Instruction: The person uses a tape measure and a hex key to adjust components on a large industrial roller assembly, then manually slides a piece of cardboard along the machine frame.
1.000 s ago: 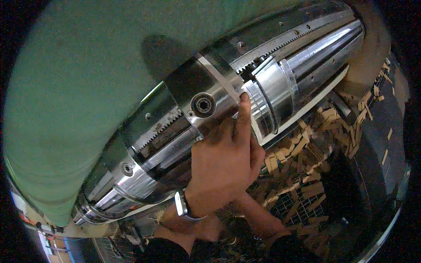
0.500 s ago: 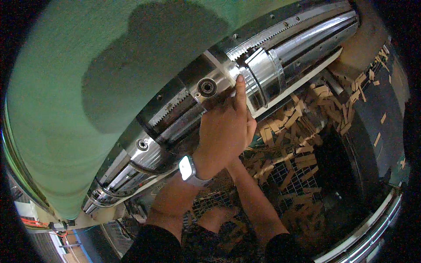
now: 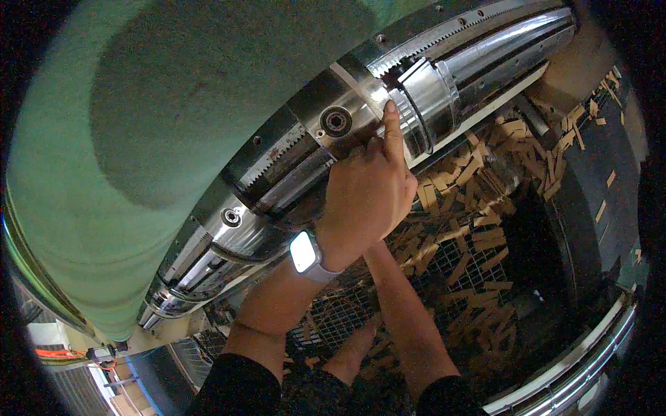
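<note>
My left hand (image 3: 368, 187), with a pale-banded watch (image 3: 303, 252) at its wrist, reaches over a shiny steel shaft assembly. Its index finger is stretched out, the tip at a polished ring (image 3: 408, 119) on the shaft. The other visible fingers are curled, with nothing seen in them. Just left of the fingertip is a steel block (image 3: 355, 96) with a round socket screw (image 3: 336, 121). My right forearm (image 3: 409, 322) rises from the lower edge and passes beneath the left hand, which hides the right hand. A toothed rack (image 3: 274, 163) lies alongside the shaft.
A large green-covered roller (image 3: 76, 166) fills the upper left, with a dark shadow on it. Cardboard scraps (image 3: 485, 243) litter a wire grid (image 3: 451, 267) below the shaft. A bright metal rail (image 3: 583, 367) curves along the lower right. Orange tubing (image 3: 62, 353) shows at lower left.
The view has shifted, so machine and hands sit slightly higher and further right. My fingertip stays at the same ring. The shadow on the green roller has moved left.
</note>
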